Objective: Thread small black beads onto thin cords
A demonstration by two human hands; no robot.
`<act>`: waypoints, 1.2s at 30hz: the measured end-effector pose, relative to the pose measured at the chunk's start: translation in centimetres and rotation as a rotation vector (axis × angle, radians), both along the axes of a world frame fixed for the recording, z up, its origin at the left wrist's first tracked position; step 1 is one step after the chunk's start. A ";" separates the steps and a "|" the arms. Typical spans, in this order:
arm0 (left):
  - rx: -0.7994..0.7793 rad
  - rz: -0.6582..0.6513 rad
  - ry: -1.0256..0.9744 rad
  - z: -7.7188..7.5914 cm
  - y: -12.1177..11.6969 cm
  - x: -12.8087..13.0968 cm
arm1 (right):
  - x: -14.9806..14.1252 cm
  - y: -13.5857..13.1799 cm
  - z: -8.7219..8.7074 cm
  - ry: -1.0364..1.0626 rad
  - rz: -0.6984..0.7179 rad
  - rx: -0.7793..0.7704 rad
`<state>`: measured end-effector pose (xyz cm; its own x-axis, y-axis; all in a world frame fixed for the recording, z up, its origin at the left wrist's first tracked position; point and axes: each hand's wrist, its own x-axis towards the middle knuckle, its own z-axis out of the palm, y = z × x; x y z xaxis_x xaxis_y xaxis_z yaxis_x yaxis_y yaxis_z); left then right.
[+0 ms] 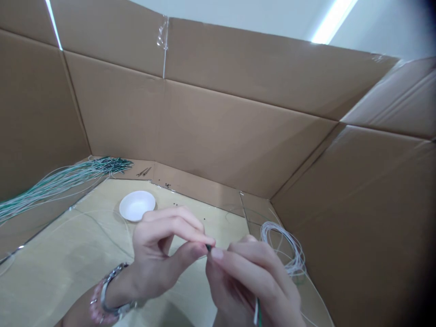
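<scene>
My left hand (155, 256) and right hand (252, 284) pinch closed on a dark wire tip (208, 247); white dish (136, 205) and coiled wire (284, 247) lie beyond.

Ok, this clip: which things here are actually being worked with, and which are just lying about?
Being worked with:
left hand
right hand
small dark piece pinched at the fingertips
green-and-white wire

Lying about:
white dish
bundle of green-and-white wires
coil of white wire
scattered dark beads

Makeshift electronics assembly bench: folded cardboard walls (211, 122) box in a counter (61, 272), with a wire bundle (57, 190), white parts dish (136, 205), and overhead strip light (332, 22).
</scene>
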<state>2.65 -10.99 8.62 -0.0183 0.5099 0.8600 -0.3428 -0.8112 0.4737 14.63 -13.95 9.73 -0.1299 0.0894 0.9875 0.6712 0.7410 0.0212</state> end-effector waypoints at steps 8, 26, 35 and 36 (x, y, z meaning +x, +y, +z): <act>-0.064 -0.033 -0.001 -0.1 -0.3 0.0 | -1.2 0.5 0.1 0.200 0.181 -0.043; 0.008 0.014 -0.013 -0.2 -0.7 -0.1 | -3.0 -0.1 0.3 0.350 0.071 -0.056; 0.050 0.038 -0.003 0.0 -0.6 -0.3 | -3.6 0.4 -0.3 0.380 0.093 -0.020; 0.045 0.036 -0.004 -0.1 -0.6 -0.2 | -3.6 0.4 -0.3 0.369 0.096 -0.019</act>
